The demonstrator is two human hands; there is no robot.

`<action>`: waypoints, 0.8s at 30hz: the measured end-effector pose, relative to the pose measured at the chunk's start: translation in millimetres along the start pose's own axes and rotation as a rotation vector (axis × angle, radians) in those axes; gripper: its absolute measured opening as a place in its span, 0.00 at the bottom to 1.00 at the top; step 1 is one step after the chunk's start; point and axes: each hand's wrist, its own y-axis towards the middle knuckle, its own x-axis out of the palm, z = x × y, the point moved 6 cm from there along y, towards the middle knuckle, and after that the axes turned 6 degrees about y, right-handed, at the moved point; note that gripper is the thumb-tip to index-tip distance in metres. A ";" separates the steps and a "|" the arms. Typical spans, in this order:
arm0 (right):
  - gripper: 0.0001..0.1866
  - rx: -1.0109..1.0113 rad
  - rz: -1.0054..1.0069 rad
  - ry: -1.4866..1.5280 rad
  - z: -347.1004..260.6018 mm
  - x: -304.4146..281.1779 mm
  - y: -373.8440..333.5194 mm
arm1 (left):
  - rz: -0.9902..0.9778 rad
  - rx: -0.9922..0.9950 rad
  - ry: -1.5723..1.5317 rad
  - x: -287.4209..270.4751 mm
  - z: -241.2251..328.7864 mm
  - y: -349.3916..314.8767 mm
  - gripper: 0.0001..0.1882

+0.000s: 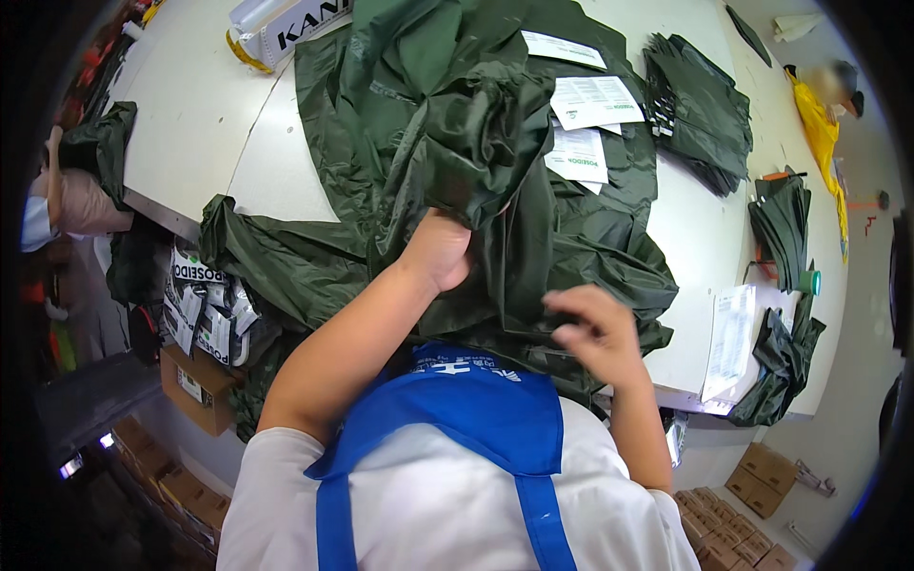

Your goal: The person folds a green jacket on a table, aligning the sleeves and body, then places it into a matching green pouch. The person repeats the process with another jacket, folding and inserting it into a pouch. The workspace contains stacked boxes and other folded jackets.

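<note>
A cardboard box (195, 385) sits under the table's (205, 124) left edge, whose top there lies bare. The left hand (440, 249) has its fingers clamped on the dark green, glossy, crumpled raincoat (457, 133) heaped mid-table. The right hand (595, 331) hovers at the near edge, fingers loosely apart. 1 folded stack (700, 105) lies far right.

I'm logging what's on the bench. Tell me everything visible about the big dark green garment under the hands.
The dark green garment is thin, glossy, crinkled fabric like rainwear, heaped unfolded on the white table, one edge hanging over the near side. The left hand grips a bunched fold; the right hand hovers at its near edge. White paper sheets lie on it.
</note>
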 end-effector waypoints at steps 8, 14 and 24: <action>0.22 0.158 0.394 1.482 38.6 -8.8 25.1 | -0.342 0.805 1.544 64.3 26.9 -48.0 0.24; 0.22 0.096 0.386 1.322 41.7 -4.5 31.6 | -0.343 0.670 1.397 68.5 39.2 -64.3 0.22; 0.21 0.291 0.685 1.292 29.9 -8.9 33.2 | -0.239 -0.182 0.274 60.8 23.2 -64.6 0.07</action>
